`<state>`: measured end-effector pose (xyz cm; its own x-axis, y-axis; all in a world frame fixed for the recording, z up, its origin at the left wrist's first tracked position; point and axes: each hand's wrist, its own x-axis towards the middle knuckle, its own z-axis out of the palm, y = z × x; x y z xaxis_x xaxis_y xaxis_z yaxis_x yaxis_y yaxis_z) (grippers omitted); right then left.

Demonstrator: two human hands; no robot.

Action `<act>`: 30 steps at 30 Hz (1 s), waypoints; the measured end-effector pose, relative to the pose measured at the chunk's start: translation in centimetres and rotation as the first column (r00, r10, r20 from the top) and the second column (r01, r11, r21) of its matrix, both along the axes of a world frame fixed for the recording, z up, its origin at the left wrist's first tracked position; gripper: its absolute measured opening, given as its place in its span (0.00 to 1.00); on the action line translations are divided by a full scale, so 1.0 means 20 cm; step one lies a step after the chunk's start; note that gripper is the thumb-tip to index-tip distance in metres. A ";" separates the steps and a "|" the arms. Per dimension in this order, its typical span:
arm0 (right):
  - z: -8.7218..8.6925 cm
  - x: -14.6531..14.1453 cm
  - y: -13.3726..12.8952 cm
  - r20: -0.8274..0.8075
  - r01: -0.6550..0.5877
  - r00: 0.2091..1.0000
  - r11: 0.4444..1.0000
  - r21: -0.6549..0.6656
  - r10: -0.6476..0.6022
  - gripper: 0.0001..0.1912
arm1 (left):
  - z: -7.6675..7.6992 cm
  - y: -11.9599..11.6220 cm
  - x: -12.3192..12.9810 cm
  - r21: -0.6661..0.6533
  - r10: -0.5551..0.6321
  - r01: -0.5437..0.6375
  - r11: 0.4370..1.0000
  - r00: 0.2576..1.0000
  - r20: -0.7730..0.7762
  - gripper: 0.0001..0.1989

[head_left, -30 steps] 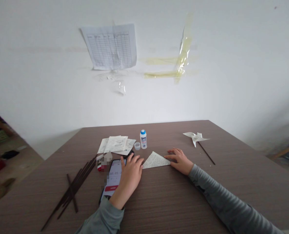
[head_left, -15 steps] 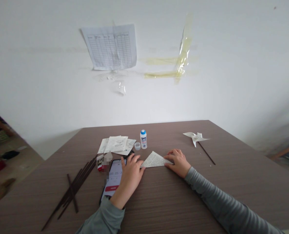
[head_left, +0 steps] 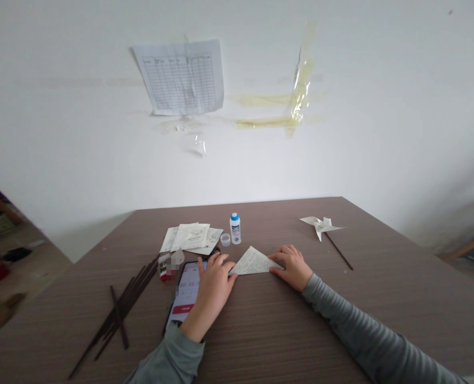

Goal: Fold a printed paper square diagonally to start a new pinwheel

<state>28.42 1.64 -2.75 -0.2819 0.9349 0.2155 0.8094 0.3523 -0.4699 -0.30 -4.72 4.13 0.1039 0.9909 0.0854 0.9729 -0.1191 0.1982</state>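
Observation:
Between my hands, a printed sheet of paper [head_left: 254,262] lies folded into a triangle, its peak pointing away from me. My left hand [head_left: 216,281] pinches the triangle's left corner, thumb at the near edge and fingers beyond it. On the opposite corner, my right hand [head_left: 293,266] is closed the same way. Just behind the triangle stands a white glue bottle [head_left: 235,230] with a blue top, and a clear cap [head_left: 225,240] sits beside it. A phone [head_left: 187,288] showing a timer lies partly under my left hand and wrist.
Several dark sticks [head_left: 119,309] lie at the left, one crossing the others. Loose printed papers [head_left: 191,236] are stacked behind the phone, near a small box [head_left: 168,266]. At the right rests a paper pinwheel [head_left: 321,226] on a stick. A wall rises behind the table [head_left: 284,330].
Almost nothing differs. Both hands keep hold of the folded paper's corners, and the triangle stays in nearly the same spot.

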 end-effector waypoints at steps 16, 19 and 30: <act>0.00 0.02 0.03 -0.041 -0.049 0.998 0.999 0.001 0.049 0.16 | 0.00 0.01 -0.01 -0.019 0.012 -0.011 1.000 0.998 0.063 0.20; 0.00 0.03 0.03 -0.063 -0.060 0.996 0.998 0.006 0.061 0.16 | -0.01 0.01 -0.02 -0.005 0.007 -0.007 1.000 0.996 0.085 0.20; -0.01 0.04 0.03 -0.087 -0.043 0.995 0.999 0.023 0.045 0.08 | -0.05 0.04 -0.04 0.040 -0.007 0.002 0.999 0.990 0.143 0.20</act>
<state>29.24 2.19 -2.85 -0.3020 0.9169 0.2608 0.7489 0.3975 -0.5302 -1.02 -3.90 3.07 0.0923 0.9860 0.1387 0.9343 -0.1339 0.3303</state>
